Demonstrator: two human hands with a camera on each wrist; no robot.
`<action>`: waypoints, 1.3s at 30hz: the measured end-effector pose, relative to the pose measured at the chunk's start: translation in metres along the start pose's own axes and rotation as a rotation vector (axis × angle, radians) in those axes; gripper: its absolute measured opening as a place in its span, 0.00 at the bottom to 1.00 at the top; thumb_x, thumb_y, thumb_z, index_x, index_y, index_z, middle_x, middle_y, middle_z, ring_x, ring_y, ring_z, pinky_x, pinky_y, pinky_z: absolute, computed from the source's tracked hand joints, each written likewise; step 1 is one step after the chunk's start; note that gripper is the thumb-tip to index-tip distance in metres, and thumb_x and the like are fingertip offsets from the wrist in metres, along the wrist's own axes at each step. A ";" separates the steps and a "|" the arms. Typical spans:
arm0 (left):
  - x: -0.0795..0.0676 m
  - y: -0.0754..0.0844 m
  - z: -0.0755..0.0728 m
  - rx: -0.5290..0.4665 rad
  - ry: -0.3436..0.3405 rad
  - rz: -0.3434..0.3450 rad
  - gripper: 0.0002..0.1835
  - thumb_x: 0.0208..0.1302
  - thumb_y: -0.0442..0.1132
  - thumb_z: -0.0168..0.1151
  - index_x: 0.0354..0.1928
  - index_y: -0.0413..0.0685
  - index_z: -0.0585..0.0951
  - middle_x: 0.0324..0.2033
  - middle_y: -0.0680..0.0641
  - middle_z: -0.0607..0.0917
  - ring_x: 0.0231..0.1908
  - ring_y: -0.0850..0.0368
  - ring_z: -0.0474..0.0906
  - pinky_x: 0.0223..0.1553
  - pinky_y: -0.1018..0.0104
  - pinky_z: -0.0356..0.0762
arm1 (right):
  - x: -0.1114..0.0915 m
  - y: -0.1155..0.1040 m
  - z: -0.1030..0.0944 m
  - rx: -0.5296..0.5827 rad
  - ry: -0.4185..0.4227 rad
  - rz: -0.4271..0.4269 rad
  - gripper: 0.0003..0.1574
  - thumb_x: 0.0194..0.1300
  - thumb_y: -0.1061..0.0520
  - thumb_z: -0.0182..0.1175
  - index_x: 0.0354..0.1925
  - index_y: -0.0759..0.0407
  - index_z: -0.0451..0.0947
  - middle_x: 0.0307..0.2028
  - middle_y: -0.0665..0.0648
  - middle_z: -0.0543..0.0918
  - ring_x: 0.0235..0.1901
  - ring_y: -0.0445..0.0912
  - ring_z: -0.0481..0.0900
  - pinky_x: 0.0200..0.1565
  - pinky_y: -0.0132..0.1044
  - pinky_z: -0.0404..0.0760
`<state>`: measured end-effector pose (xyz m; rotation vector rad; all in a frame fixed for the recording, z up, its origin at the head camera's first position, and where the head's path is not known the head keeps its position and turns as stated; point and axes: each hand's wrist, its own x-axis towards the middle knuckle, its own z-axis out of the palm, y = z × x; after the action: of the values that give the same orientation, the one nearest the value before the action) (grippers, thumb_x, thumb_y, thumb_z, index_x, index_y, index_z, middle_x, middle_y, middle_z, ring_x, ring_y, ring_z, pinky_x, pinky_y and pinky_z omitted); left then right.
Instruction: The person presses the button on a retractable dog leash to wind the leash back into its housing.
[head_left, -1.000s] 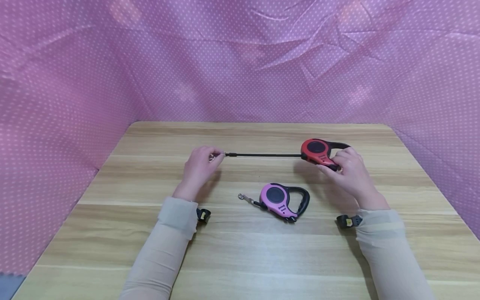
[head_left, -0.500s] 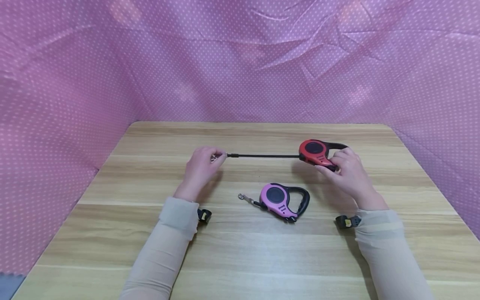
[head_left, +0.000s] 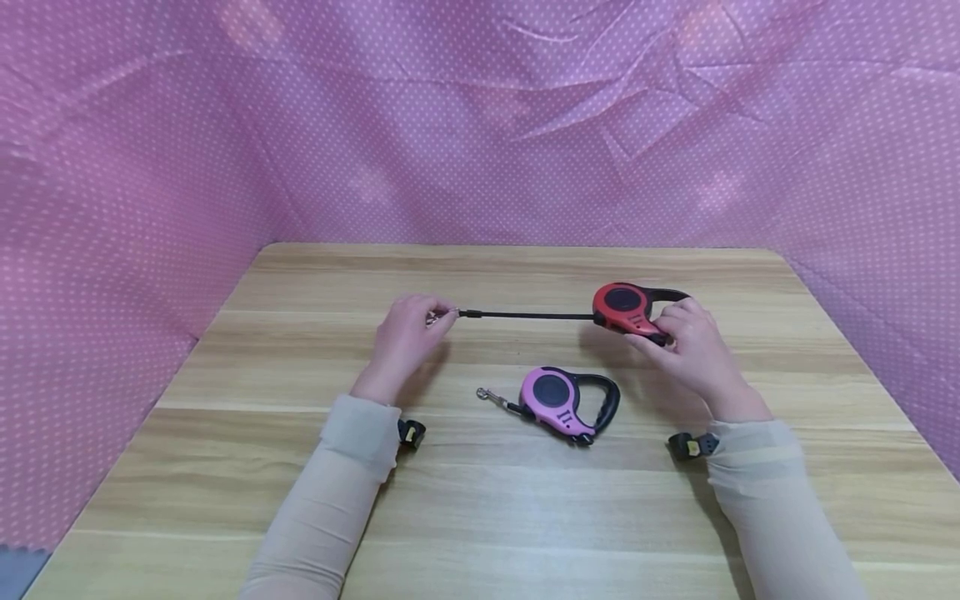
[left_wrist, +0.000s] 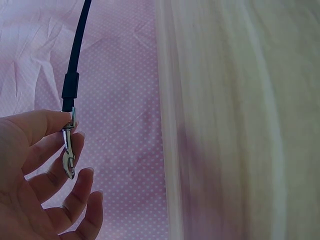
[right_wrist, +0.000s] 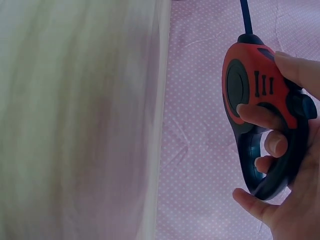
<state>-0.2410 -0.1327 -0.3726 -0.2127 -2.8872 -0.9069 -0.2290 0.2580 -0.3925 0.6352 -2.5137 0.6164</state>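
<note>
My right hand [head_left: 693,350] grips the handle of a red and black retractable dog leash [head_left: 621,307], held above the table. In the right wrist view several fingers pass through the loop of the red leash [right_wrist: 257,85], and the thumb lies along its casing. A black strap [head_left: 532,316] runs out straight to my left hand [head_left: 408,337]. Between thumb and forefinger that hand pinches the strap's metal snap hook [left_wrist: 69,145], the other fingers loosely bent below it. A pink retractable leash [head_left: 551,400] lies on the table between the hands, its own small hook pointing left.
The wooden table [head_left: 480,517] reaches back to a pink dotted cloth [head_left: 480,150], which hangs behind it and on both sides. Small black wrist cameras [head_left: 411,433] stick out inward from the sleeves.
The red leash has moved slightly left and down with my right hand. My left hand has shifted a little right, so the stretched strap is somewhat shorter. The pink leash has stayed put.
</note>
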 end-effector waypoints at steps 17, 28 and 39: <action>-0.001 0.003 0.004 0.019 -0.013 0.014 0.18 0.72 0.52 0.55 0.53 0.51 0.82 0.53 0.48 0.85 0.59 0.47 0.75 0.62 0.46 0.72 | 0.001 -0.004 0.004 0.003 0.010 -0.023 0.20 0.53 0.50 0.73 0.20 0.59 0.76 0.21 0.55 0.77 0.36 0.49 0.68 0.41 0.45 0.64; -0.002 0.007 0.004 0.030 -0.024 0.028 0.16 0.71 0.51 0.57 0.52 0.51 0.83 0.52 0.48 0.85 0.58 0.46 0.75 0.62 0.45 0.73 | 0.003 -0.004 0.008 0.043 0.029 -0.038 0.19 0.50 0.55 0.74 0.18 0.60 0.74 0.19 0.54 0.75 0.33 0.48 0.68 0.38 0.40 0.63; -0.003 0.009 0.005 0.050 -0.022 0.037 0.17 0.71 0.53 0.56 0.52 0.53 0.83 0.53 0.49 0.85 0.58 0.47 0.75 0.59 0.45 0.75 | 0.004 -0.004 0.010 0.066 0.045 -0.065 0.19 0.45 0.59 0.75 0.16 0.59 0.72 0.17 0.53 0.73 0.32 0.48 0.67 0.36 0.38 0.62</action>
<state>-0.2372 -0.1225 -0.3717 -0.2719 -2.9124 -0.8300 -0.2330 0.2482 -0.3968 0.7162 -2.4296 0.6842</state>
